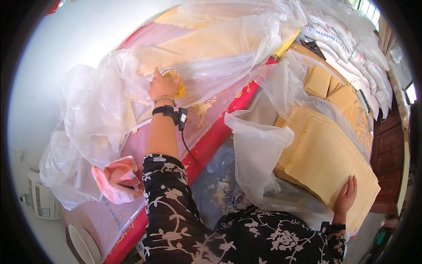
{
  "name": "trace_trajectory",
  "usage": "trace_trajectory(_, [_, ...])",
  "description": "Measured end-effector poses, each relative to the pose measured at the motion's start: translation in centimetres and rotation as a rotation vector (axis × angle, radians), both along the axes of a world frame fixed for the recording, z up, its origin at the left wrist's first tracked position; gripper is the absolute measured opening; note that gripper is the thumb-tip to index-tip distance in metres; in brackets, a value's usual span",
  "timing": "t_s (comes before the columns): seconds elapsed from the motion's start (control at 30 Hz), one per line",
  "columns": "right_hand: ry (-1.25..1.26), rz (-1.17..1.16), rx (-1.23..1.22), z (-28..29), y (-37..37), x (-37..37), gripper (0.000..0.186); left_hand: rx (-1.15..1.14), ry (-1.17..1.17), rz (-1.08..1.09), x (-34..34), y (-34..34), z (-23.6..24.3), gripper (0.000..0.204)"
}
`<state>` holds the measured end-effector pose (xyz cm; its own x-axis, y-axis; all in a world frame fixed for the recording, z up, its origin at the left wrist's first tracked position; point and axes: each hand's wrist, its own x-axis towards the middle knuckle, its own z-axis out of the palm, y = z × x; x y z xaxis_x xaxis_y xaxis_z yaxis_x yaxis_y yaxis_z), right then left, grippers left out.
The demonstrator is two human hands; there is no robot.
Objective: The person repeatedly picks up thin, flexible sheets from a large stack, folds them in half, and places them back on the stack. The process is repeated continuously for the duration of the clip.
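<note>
My left hand (pixel 162 86) is wrapped round a clear glass (pixel 181 90) with amber liquid in it, over the plastic-covered table on the left. A beaded bracelet and a black strap with a small device circle that wrist. On the right, my right hand (pixel 346 193) lies with its fingers out on the near end of a thick stack of flat tan sheets (pixel 321 152). What the sheets are made of I cannot make out. Clear plastic sheeting (pixel 259 136) is folded back along the stack's left side.
Clear plastic film (pixel 105 92) drapes the left table over its red edge (pixel 220 121), with tan scraps about. A pink cloth (pixel 118 178) lies near its front. Smaller tan stacks (pixel 318 81) stand farther back. White printed sacks (pixel 347 48) are piled at the back right.
</note>
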<state>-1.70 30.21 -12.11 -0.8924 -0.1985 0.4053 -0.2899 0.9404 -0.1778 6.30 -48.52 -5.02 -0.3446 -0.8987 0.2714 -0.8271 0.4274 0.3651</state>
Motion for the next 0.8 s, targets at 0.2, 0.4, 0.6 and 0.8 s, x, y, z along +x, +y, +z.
trace_trajectory(0.2, [0.005,0.032,-0.005,-0.1,-0.2,0.0,0.038,0.007,-0.045,0.038,1.2,1.0,0.9,0.097])
trace_trajectory(0.4, [0.007,0.042,-0.004,0.0,-0.1,0.0,0.038,-0.107,0.027,0.076,8.6,0.9,2.0,0.094])
trace_trajectory(0.6, [0.025,0.056,0.018,-0.5,0.3,-0.3,0.038,-0.135,0.039,0.090,18.9,2.0,3.8,0.089])
trace_trajectory(0.8, [0.008,0.033,0.025,-0.5,0.5,-0.4,0.039,-0.080,-0.040,0.154,25.5,4.0,1.4,0.086])
